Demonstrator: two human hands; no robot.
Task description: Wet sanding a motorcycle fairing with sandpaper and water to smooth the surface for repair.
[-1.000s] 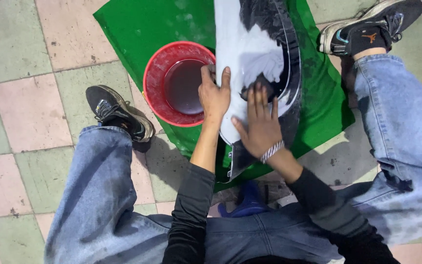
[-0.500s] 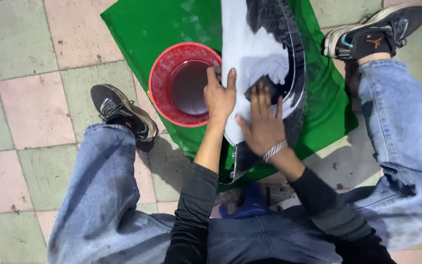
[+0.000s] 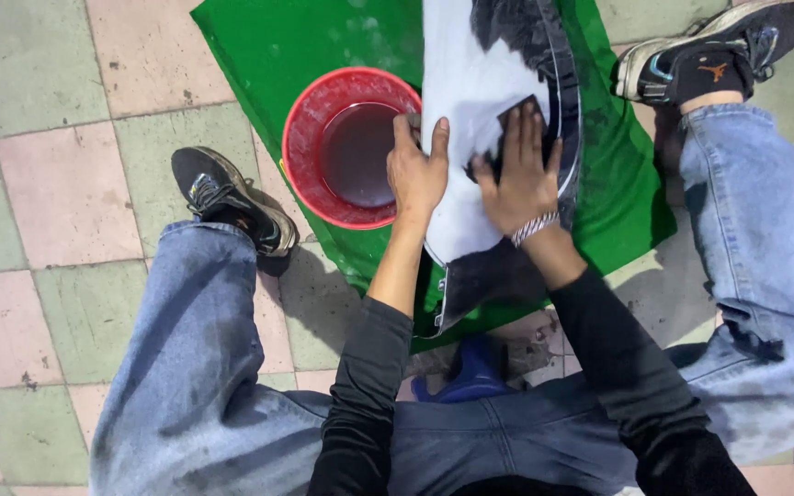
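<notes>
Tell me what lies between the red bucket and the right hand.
In the head view, the left hand lies between the red bucket and the right hand, pressing the white-and-black panel.

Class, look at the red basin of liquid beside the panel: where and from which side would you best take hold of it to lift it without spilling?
Probably by the rim of the red basin, at its bare left edge, with a second hand on the opposite rim near the left hand. The basin sits upright and open, holding dark liquid, and shows no handles; its wide rim is the only graspable edge. The white panel crowds its right side, so come from above and left.
</notes>
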